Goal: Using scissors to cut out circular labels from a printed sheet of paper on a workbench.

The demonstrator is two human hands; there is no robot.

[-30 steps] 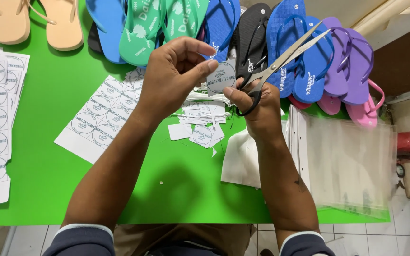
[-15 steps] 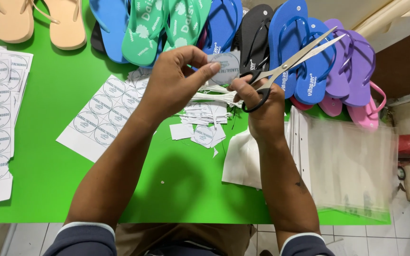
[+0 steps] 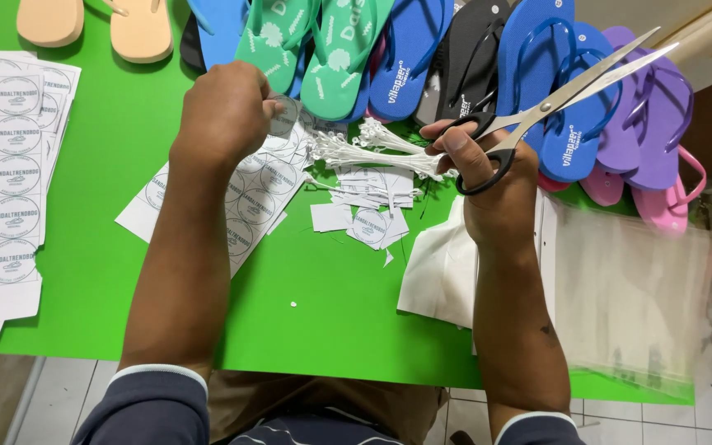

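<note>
Bright, even light falls from overhead, and the green surface (image 3: 125, 148) glows without glare. Soft, short shadows lie under both forearms and beneath the right hand (image 3: 488, 177). The clear bags (image 3: 628, 297) right of that hand look smeared and hazy; the rest is sharp.

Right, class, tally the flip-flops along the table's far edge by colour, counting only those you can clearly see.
Beige flip-flops: 2
Blue flip-flops: 4
Green flip-flops: 2
Black flip-flops: 1
Purple flip-flops: 2
Pink flip-flops: 2
Total: 13
Slivers hidden beneath others are left out.
</note>
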